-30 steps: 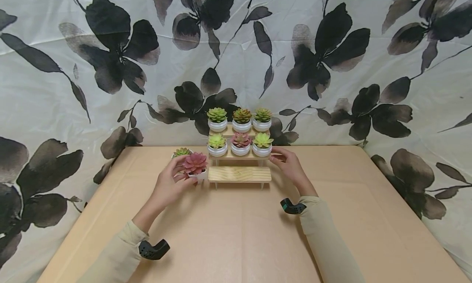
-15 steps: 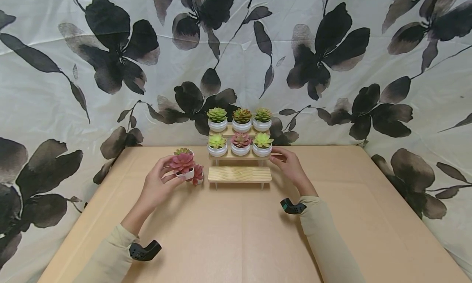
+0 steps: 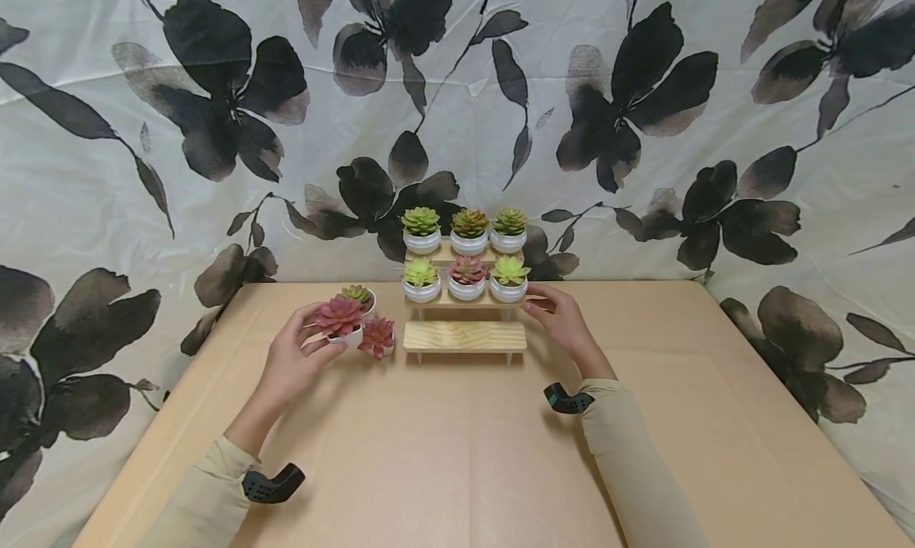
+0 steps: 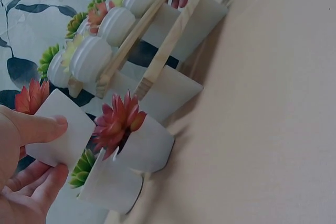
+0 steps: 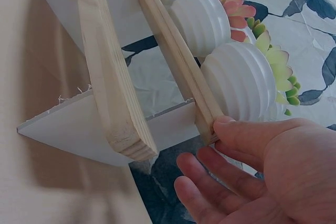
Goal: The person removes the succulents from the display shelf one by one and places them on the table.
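Observation:
My left hand [image 3: 286, 361] holds a pink artificial succulent [image 3: 339, 316] by its white pot [image 4: 63, 129], thumb on one side and fingers on the other. Beside it on the table stand a red succulent [image 3: 376, 336] and a green succulent [image 3: 364, 298], both in white pots. In the middle is a tiered wooden plant stand [image 3: 465, 337] with white side panels. Its lowest shelf is bare. My right hand [image 3: 561, 326] pinches the right end of the middle shelf [image 5: 202, 114], thumb above and index finger below, close to a ribbed white pot [image 5: 239, 80].
Three small succulents in ribbed white pots line the top shelf [image 3: 441, 256], and three more line the middle one. A floral cloth [image 3: 457, 119] hangs behind the light wooden table [image 3: 457, 453]. Both wrists wear black devices.
My left hand has carried the pink succulent leftward, away from the stand, bringing the red succulent behind it into sight. The right hand has stayed at the shelf end.

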Motion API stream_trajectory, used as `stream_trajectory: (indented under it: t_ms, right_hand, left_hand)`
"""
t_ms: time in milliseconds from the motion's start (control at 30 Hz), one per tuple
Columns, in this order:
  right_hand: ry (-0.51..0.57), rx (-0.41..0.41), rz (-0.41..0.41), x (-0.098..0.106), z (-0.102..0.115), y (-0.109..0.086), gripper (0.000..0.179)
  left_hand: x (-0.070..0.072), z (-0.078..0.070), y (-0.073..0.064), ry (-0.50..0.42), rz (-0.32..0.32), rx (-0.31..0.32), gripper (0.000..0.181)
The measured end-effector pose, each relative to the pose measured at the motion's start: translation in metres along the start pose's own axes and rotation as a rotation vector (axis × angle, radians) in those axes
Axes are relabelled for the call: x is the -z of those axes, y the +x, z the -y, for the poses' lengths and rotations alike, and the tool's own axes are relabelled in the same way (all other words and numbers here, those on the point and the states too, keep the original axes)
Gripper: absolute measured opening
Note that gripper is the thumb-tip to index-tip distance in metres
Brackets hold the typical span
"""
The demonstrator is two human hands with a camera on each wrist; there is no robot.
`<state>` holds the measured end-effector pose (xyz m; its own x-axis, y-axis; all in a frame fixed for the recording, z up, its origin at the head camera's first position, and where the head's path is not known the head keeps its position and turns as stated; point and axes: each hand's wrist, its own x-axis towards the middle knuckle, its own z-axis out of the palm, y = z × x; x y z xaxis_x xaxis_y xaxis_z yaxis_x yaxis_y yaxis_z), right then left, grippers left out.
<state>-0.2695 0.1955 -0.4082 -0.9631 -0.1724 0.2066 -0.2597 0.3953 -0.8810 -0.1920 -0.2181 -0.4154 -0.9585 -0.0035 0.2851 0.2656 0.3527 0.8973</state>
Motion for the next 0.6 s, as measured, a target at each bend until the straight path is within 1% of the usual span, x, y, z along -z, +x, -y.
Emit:
stream_trajectory:
  t_ms: [100, 167, 300, 600]
  right_hand:
    - [0.014, -0.004, -0.002, -0.001, -0.013, 0.005, 0.04]
    - [0.015, 0.002, -0.005, -0.001, -0.016, 0.005, 0.041]
    - [0.033, 0.009, -0.008, -0.001, -0.017, 0.006, 0.04]
    - [0.024, 0.019, -0.006, -0.001, -0.018, 0.007, 0.039]
  left_hand:
    - [0.001, 0.002, 0.0, 0.005, 0.005, 0.017, 0.07]
    - [0.002, 0.003, 0.0, 0.007, 0.004, 0.024, 0.07]
    - [0.003, 0.005, 0.0, 0.003, 0.0, 0.034, 0.07]
    - [0.007, 0.01, -0.001, 0.019, -0.008, 0.066, 0.072]
